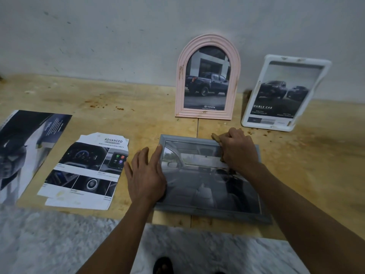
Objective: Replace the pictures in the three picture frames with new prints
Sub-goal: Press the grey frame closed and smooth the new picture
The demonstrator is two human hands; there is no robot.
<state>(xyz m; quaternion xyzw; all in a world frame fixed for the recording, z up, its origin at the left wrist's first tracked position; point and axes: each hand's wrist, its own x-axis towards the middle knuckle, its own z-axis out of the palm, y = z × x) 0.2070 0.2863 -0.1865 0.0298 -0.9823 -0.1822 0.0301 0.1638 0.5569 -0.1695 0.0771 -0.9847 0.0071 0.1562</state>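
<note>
Left: cut prints (85, 171) lie flat on the floor. Our left hand (145, 176) lies open, palm down on the grey frame's (209, 212) left edge. Frame lies flat, long axis left-right, directly under both hands. Right hand (238, 150) is fisted around a brownish cloth (216, 137) at the top right corner.

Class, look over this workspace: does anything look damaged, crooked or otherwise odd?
Yes. The white frame leans askew against the wall, tilted to the right, unlike the upright pink frame. The pink frame has brownish scuffs on both side edges. The cut page has ragged, uneven edges, and the wooden surface is stained.
</note>
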